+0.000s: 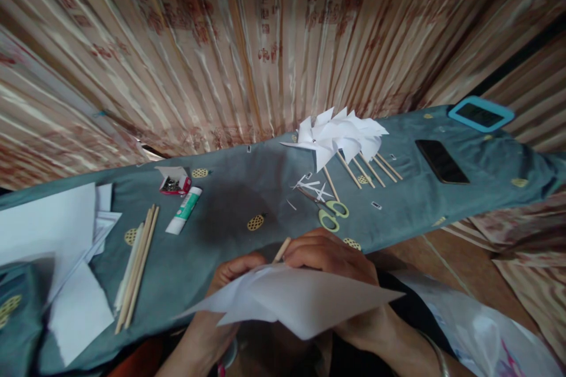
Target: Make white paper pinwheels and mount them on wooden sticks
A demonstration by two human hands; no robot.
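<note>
A white paper pinwheel [292,297] is held low in front of me, its blades hiding parts of both hands. The end of a wooden stick [281,250] pokes up behind the paper, between my fingers. My left hand [236,271] is closed at the pinwheel's left side, with its fingertips partly hidden by the paper. On the other side my right hand [329,254] is closed, fingers curled over the pinwheel near the stick. Just beyond my right hand lie green-handled scissors [329,218] beside thin white paper strips [313,187].
Several pinwheels on sticks [340,135] lie at the back of the cloth-covered table [230,259]. Leftward are a glue stick [184,210], a small red box of metal pins [174,181], wooden sticks [139,271] and white paper sheets [48,224]. A phone [442,161] and blue-framed tablet [481,113] lie right.
</note>
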